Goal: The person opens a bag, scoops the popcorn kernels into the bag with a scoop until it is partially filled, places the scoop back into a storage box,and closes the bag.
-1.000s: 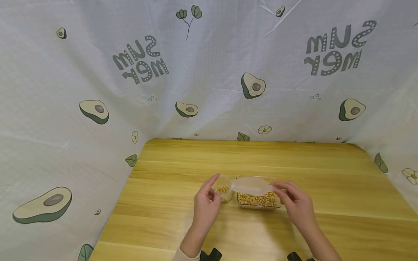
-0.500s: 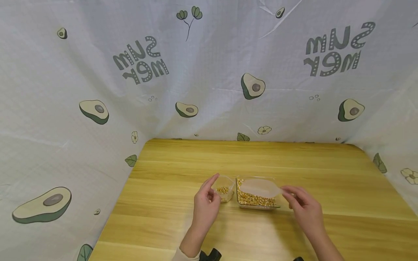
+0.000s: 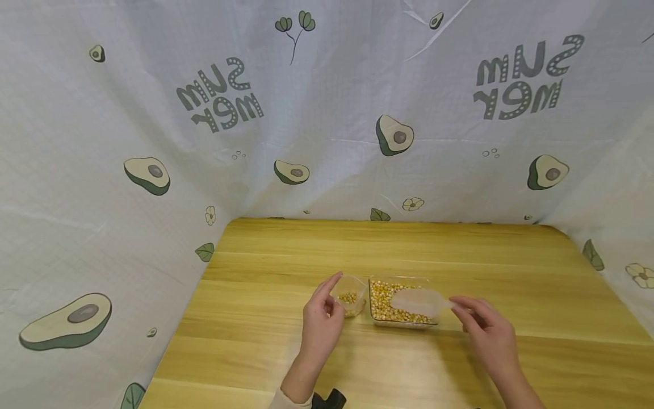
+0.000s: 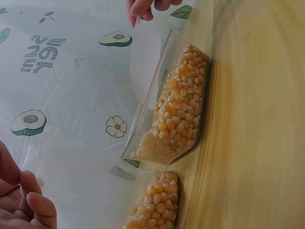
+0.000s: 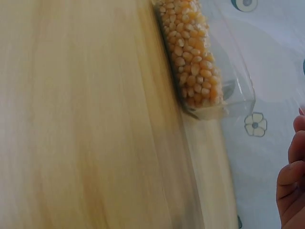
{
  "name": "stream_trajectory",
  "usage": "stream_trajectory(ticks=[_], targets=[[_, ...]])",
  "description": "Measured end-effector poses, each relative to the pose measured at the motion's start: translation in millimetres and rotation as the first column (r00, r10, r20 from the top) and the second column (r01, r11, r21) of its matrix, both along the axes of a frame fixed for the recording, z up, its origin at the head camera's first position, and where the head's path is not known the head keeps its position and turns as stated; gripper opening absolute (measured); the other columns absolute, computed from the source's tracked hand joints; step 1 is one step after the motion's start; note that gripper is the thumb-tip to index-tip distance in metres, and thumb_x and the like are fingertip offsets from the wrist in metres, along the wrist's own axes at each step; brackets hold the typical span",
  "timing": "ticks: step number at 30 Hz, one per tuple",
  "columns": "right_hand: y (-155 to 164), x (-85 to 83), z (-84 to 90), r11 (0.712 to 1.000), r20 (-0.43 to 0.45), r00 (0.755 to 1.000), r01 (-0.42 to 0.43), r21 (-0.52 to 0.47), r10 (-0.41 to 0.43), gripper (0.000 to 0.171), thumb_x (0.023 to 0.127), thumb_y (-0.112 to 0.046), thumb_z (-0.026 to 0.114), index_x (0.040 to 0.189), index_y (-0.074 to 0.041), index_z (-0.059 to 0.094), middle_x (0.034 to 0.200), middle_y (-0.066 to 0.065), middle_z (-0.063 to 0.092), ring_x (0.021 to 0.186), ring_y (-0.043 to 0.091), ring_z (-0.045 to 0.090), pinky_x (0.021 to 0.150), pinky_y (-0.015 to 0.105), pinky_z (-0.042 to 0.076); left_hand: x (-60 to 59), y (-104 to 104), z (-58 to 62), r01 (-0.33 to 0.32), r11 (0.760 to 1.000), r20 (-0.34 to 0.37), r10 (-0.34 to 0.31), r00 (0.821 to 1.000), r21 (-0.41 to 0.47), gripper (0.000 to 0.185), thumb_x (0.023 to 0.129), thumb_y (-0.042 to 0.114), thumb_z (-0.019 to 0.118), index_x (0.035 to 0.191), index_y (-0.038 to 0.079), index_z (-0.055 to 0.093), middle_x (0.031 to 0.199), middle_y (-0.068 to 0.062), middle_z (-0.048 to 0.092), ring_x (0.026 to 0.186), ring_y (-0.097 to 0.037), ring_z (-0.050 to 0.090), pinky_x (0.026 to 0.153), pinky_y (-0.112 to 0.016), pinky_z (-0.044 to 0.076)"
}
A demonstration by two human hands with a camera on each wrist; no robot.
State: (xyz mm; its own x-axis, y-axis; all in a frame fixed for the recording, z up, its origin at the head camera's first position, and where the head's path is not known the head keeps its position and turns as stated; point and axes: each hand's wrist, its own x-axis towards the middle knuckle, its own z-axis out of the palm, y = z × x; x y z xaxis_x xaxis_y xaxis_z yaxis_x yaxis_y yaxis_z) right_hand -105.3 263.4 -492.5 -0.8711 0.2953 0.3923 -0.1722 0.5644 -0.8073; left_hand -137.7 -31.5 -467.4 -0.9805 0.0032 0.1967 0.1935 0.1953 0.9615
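Observation:
My left hand [image 3: 322, 325] pinches the rim of a clear plastic bag [image 4: 90, 183] that stands upright with some corn kernels [image 4: 155, 205] in its bottom. Beside the bag, to its right, stands a clear rectangular glass container [image 3: 406, 325], well filled with more corn kernels [image 5: 190, 57]. Over this container hangs a translucent white scoop [image 3: 416, 301], its rounded end pointing left. My right hand [image 3: 487, 329] pinches the scoop's handle end, to the right of the container. Whether the scoop carries any kernels cannot be seen.
Bag and container stand on a wooden table [image 3: 255, 318]. A white curtain [image 3: 327, 193] with avocado prints hangs behind the table and along its sides. A black wrist-camera piece [image 3: 332, 399] shows below my left wrist.
My right hand has drawn the scoop rightward, from beside the bag's opening to over the right part of the glass container. The left hand and the bag have stayed in place.

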Motion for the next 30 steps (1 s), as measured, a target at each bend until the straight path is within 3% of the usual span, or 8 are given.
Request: stream_trajectory(ticks=[6,15,30], targets=[[3.7,2.9,0.4,1.0,0.019,1.0,0.023,0.013,-0.023,0.016,0.087,0.0,0.073,0.102,-0.005,0.076,0.076,-0.018,0.057,0.06,-0.001,0.051,0.051,0.016,0.041,0.0,0.8,-0.3,0.0,1.0,0.009,0.0,1.0,0.005,0.06,0.088,-0.012,0.049,0.137,0.02,0.061,0.143,-0.011,0.057,0.065,-0.004,0.045,0.055,-0.016,0.04],[6.1,0.1,4.0,0.995,-0.056,0.998,-0.012,0.1,0.017,0.02,0.082,0.002,0.077,0.098,-0.01,0.078,0.081,-0.021,0.061,0.063,-0.006,0.053,0.056,0.01,0.042,0.7,1.4,0.3,-0.002,1.0,0.007,0.002,1.0,0.006,0.06,0.088,-0.012,0.049,0.138,0.02,0.061,0.143,-0.011,0.057,0.064,-0.004,0.045,0.055,-0.016,0.04],[1.3,-6.9,-0.5,0.984,-0.11,0.993,-0.029,0.175,0.048,0.025,0.072,0.008,0.081,0.09,-0.009,0.078,0.074,-0.014,0.054,0.06,-0.008,0.046,0.053,0.01,0.039,1.8,3.3,0.3,-0.002,1.0,0.01,0.002,1.0,0.014,0.06,0.088,-0.013,0.05,0.137,0.02,0.062,0.144,-0.011,0.056,0.064,-0.004,0.044,0.055,-0.016,0.04]])
